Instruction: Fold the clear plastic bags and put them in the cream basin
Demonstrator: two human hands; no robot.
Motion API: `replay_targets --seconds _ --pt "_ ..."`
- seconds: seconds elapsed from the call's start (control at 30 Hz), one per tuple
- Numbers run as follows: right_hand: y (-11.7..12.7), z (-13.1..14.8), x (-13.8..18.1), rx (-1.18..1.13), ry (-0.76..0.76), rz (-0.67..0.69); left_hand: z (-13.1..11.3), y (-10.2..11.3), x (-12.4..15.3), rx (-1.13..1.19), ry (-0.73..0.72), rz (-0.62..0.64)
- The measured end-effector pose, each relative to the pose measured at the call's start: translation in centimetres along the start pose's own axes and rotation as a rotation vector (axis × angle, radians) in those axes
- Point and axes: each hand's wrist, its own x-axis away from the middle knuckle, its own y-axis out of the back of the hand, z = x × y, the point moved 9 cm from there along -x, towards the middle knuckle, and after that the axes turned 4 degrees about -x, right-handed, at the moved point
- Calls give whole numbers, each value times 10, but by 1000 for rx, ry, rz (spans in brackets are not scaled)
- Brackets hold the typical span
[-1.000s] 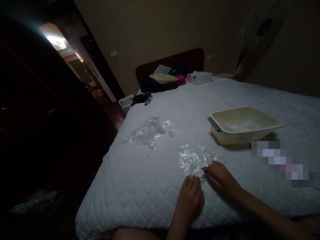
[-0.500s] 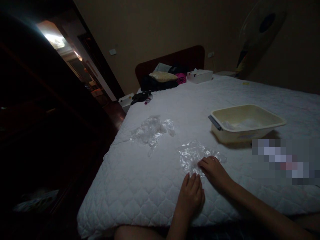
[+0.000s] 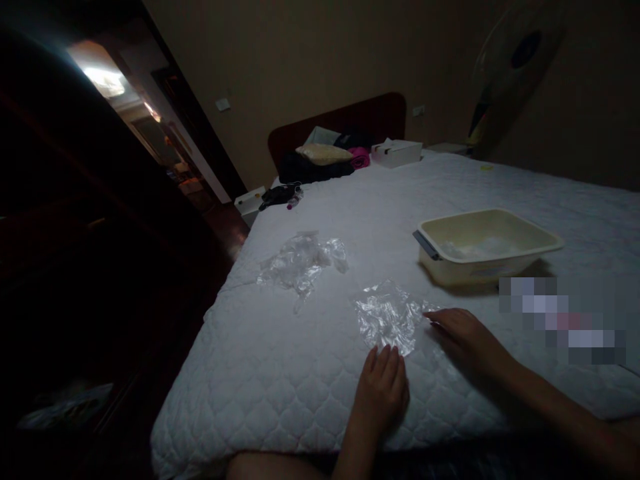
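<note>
A crinkled clear plastic bag [image 3: 387, 315] lies flat on the white quilted mattress [image 3: 280, 373]. My left hand [image 3: 382, 389] rests palm down on the mattress, fingers stretched out, their tips at the bag's near edge. My right hand [image 3: 463, 334] lies flat with fingers extended, its fingertips touching the bag's right edge. A second crumpled clear plastic bag [image 3: 301, 262] lies further left, away from both hands.
A cream plastic basin [image 3: 483, 245] with something pale inside sits right of the bags. Clothes, a pillow [image 3: 324, 154] and a white box [image 3: 397, 153] lie by the dark headboard. A standing fan [image 3: 510, 63] is at the back right. The mattress edge drops to a dark floor at left.
My right hand has slid from the bag's lower middle out to its right edge, flattening the plastic. My left hand has stayed in place.
</note>
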Motion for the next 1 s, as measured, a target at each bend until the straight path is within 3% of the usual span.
replay_targets --seconds 0.17,0.4,0.53,0.77,1.0 --pt "10 -14 13 105 92 16 -5 -2 -9 38 62 -2" --pt "-7 1 32 175 344 3 -6 -12 -10 96 69 30" --pt "-15 7 38 156 429 80 -4 -11 -7 119 69 24" --pt "-10 23 43 52 434 87 -6 -11 -4 113 39 39" --pt "5 32 29 -69 269 82 -7 -15 -6 87 18 121"
